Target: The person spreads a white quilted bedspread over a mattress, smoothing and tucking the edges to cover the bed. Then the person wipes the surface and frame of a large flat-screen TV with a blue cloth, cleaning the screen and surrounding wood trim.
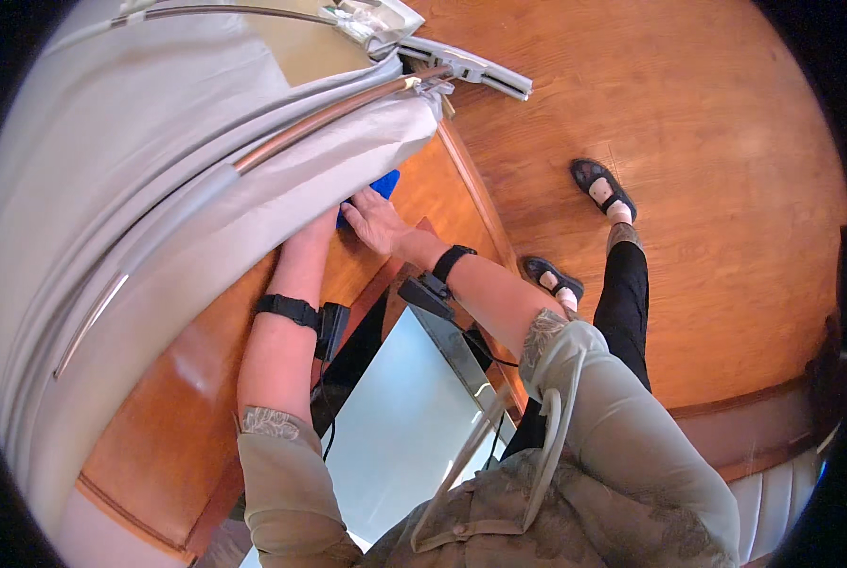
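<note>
My right hand rests on a bright blue cloth on the brown wooden surface, its fingers bent over the cloth's near part. Close beside it, my left hand shows only at the wrist end; its fingers are hidden by the overhanging pale fabric. That pale grey-white fabric drapes above both hands from the left. Along its folds runs a curved pole, partly copper-coloured and partly pale.
A white bracket-like piece sits at the pole's upper end. Below my forearms lies a dark-framed pale glossy panel. Wooden floor spreads to the right, with my black shoes on it. Black straps with small boxes circle my forearms, trailing cables.
</note>
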`<action>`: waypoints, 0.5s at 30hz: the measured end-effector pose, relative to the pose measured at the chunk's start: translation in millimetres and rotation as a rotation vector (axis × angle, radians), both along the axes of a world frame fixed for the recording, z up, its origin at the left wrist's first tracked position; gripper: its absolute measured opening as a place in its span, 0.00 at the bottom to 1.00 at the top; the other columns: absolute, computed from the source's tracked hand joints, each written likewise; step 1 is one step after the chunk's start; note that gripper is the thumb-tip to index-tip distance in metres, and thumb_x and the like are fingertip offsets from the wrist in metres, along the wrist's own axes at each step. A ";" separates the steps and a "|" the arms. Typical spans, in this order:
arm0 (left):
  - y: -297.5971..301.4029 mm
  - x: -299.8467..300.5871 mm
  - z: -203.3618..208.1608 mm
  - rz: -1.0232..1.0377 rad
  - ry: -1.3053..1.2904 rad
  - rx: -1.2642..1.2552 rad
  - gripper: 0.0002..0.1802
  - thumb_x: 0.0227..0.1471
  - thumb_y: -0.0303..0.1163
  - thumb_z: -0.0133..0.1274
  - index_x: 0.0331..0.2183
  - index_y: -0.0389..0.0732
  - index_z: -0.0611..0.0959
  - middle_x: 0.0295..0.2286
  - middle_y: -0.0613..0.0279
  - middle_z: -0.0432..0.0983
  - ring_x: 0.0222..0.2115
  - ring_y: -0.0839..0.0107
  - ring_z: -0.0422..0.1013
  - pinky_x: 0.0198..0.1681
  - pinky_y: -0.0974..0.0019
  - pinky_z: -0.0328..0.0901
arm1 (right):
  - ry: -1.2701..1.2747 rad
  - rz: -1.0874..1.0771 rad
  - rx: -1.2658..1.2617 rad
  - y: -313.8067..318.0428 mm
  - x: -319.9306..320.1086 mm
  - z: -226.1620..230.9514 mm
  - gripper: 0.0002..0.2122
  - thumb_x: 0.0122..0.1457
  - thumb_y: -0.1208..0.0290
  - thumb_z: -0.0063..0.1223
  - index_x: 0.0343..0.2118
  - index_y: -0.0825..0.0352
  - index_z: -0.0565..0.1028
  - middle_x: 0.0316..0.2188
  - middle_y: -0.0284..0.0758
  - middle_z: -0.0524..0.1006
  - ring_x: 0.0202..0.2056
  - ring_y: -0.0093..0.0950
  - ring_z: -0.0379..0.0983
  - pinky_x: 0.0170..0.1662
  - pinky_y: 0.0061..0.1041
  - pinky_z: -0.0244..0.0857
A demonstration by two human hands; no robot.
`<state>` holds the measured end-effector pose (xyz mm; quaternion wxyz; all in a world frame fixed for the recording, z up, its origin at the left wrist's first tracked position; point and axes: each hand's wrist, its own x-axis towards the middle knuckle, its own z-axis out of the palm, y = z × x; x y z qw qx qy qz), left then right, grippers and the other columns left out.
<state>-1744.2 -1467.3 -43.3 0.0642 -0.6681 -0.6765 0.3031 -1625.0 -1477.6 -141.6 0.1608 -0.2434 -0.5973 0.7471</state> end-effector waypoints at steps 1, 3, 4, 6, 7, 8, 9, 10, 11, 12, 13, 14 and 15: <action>-1.6 -3.0 -13.6 -0.124 -0.013 0.094 0.21 0.54 0.38 0.47 0.48 0.40 0.77 0.47 0.42 0.70 0.48 0.50 0.67 0.51 0.50 0.63 | 0.000 -0.017 0.041 -3.4 -3.5 -13.7 0.28 0.64 0.56 0.32 0.61 0.72 0.54 0.61 0.55 0.53 0.64 0.49 0.45 0.66 0.40 0.41; -3.5 -1.9 -48.9 0.186 -0.094 -0.116 0.24 0.55 0.42 0.47 0.49 0.40 0.75 0.49 0.43 0.69 0.49 0.50 0.67 0.52 0.50 0.62 | -0.125 0.036 -0.006 -16.2 1.3 -40.9 0.30 0.64 0.53 0.31 0.63 0.69 0.49 0.64 0.49 0.49 0.65 0.46 0.43 0.66 0.39 0.38; -10.7 2.9 -67.2 0.351 -0.131 -0.227 0.25 0.55 0.44 0.47 0.50 0.40 0.75 0.50 0.44 0.69 0.49 0.50 0.66 0.53 0.50 0.61 | -0.191 0.080 -0.066 -27.0 8.2 -53.5 0.31 0.64 0.52 0.31 0.64 0.68 0.48 0.65 0.48 0.48 0.65 0.46 0.42 0.67 0.38 0.37; -14.5 27.9 -112.6 0.334 -0.042 -0.341 0.31 0.55 0.50 0.46 0.54 0.39 0.71 0.53 0.46 0.65 0.54 0.51 0.61 0.57 0.51 0.55 | -0.339 0.150 -0.183 -36.8 31.5 -95.0 0.33 0.64 0.48 0.29 0.66 0.65 0.43 0.67 0.42 0.44 0.67 0.42 0.39 0.67 0.38 0.37; -22.5 42.1 -127.3 0.334 0.021 -0.403 0.34 0.55 0.53 0.45 0.55 0.39 0.69 0.55 0.47 0.63 0.56 0.52 0.59 0.60 0.52 0.52 | -0.364 0.144 -0.252 -52.8 42.7 -113.6 0.33 0.64 0.48 0.30 0.66 0.65 0.43 0.67 0.43 0.44 0.67 0.42 0.39 0.67 0.38 0.37; -19.3 67.2 -140.5 0.253 0.060 -0.501 0.39 0.54 0.57 0.44 0.58 0.39 0.65 0.58 0.49 0.58 0.60 0.53 0.52 0.62 0.52 0.45 | -0.413 0.126 -0.317 -69.2 60.9 -136.5 0.34 0.64 0.48 0.30 0.65 0.65 0.43 0.67 0.44 0.44 0.67 0.42 0.39 0.66 0.38 0.38; -16.8 90.7 -143.1 0.175 0.116 -0.595 0.43 0.53 0.61 0.43 0.60 0.38 0.62 0.61 0.50 0.52 0.63 0.54 0.46 0.65 0.51 0.38 | -0.444 0.111 -0.382 -85.7 76.0 -152.1 0.34 0.64 0.48 0.31 0.65 0.65 0.43 0.66 0.45 0.44 0.67 0.42 0.39 0.66 0.37 0.38; -27.4 106.6 -150.4 0.209 0.080 -0.694 0.45 0.53 0.62 0.42 0.61 0.39 0.60 0.62 0.51 0.49 0.64 0.56 0.41 0.65 0.51 0.34 | -0.447 0.078 -0.450 -106.1 91.5 -162.2 0.34 0.64 0.50 0.32 0.65 0.66 0.43 0.66 0.46 0.44 0.67 0.42 0.39 0.66 0.36 0.39; -38.7 119.5 -154.9 0.240 0.051 -0.790 0.46 0.53 0.63 0.42 0.61 0.39 0.58 0.63 0.52 0.45 0.65 0.57 0.37 0.65 0.51 0.30 | -0.443 0.040 -0.516 -121.9 105.5 -162.5 0.34 0.64 0.51 0.33 0.65 0.67 0.43 0.66 0.48 0.44 0.67 0.42 0.38 0.66 0.35 0.39; -49.2 131.5 -158.8 0.222 0.030 -0.858 0.46 0.53 0.64 0.40 0.62 0.40 0.57 0.63 0.52 0.45 0.65 0.56 0.37 0.65 0.50 0.30 | -0.461 0.031 -0.580 -132.9 120.0 -156.9 0.33 0.64 0.52 0.34 0.65 0.69 0.43 0.66 0.48 0.45 0.67 0.42 0.38 0.66 0.34 0.39; -66.7 134.5 -163.4 0.163 0.060 -0.877 0.42 0.55 0.60 0.39 0.61 0.40 0.59 0.63 0.53 0.45 0.65 0.57 0.38 0.65 0.50 0.32 | -0.467 0.025 -0.642 -141.3 130.1 -144.7 0.33 0.64 0.54 0.35 0.65 0.70 0.43 0.65 0.49 0.45 0.67 0.41 0.38 0.67 0.33 0.38; -72.7 132.3 -165.8 0.176 0.036 -0.876 0.39 0.57 0.56 0.38 0.61 0.40 0.60 0.63 0.54 0.46 0.65 0.57 0.38 0.65 0.50 0.33 | -0.474 0.016 -0.703 -143.9 134.6 -137.0 0.33 0.64 0.55 0.35 0.64 0.71 0.43 0.65 0.50 0.46 0.67 0.41 0.38 0.67 0.31 0.37; -78.2 127.5 -167.4 0.190 0.012 -0.876 0.36 0.58 0.52 0.38 0.61 0.40 0.61 0.63 0.55 0.46 0.65 0.57 0.39 0.65 0.50 0.34 | -0.440 -0.014 -0.703 -142.9 132.2 -133.9 0.32 0.64 0.57 0.35 0.64 0.72 0.43 0.65 0.50 0.46 0.67 0.40 0.38 0.67 0.30 0.36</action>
